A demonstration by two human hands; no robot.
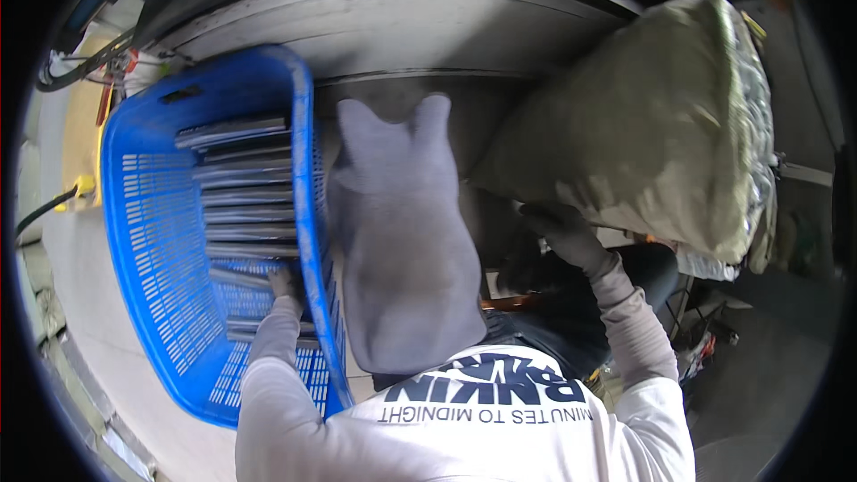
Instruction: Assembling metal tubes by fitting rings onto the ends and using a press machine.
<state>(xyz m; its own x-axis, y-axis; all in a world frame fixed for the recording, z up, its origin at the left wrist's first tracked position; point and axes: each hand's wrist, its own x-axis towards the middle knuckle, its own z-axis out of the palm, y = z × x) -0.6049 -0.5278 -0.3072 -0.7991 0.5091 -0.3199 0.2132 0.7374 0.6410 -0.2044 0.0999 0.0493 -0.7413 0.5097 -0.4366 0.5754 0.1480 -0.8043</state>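
Well, we see the fingers of the left hand (284, 284) down inside the basket, at the right end of a slanted bar (239, 278); they are too dark and blurred for us to tell whether they grasp it or merely touch it. The fingers of the right hand (564, 230) point leftward, near the lower edge of the sack, and we cannot tell whether they hold anything, since what lies beneath them is in shadow.

Close to the left hand, we find more bars (250, 214), dark grey and shiny, lying crosswise in a row toward the far end of the basket (310, 205). One more lies nearer to us, partly hidden by the left forearm. The basket is blue, with slotted walls, and stands on our left.

Between the two hands we have a grey pad (406, 232), its far end shaped into two rounded lobes, its near end close to the white shirt (482, 446). To the right bulges the sack (643, 116), olive and full, beyond the right hand. Under the right forearm we make out a dark trouser leg (638, 281). Farther out, a pale board (402, 22) runs behind the pad, and a black cord (43, 214) curves at the far left.
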